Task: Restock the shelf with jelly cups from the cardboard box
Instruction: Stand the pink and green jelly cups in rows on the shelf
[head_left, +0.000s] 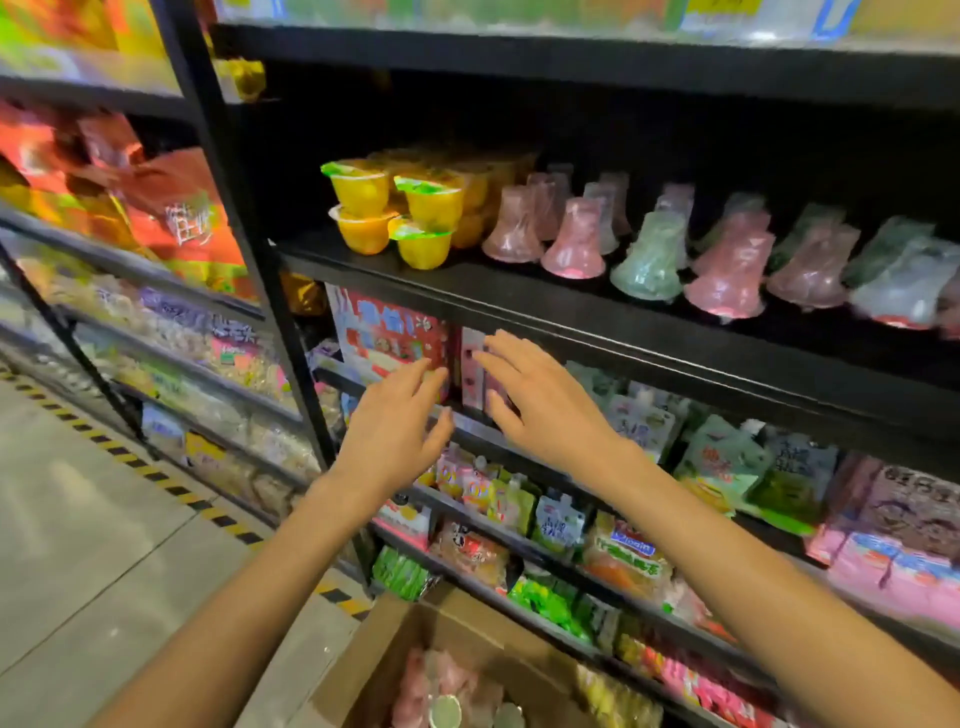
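Pink and green jelly cups (644, 260) stand upside down in rows on the black shelf (519, 291), wide rims down, narrow bases up, to the right of stacked yellow cups. Below, the open cardboard box (395, 644) sits on the floor against the rack, holding more pink cups (415, 691), some showing round foil lids

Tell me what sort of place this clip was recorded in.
Most likely a shop or stockroom aisle. Black shelving carries rows of packaged snacks, including yellow jelly cups and pink and green wrapped cups; an open cardboard box of stock sits below, beside hazard-striped floor tape.
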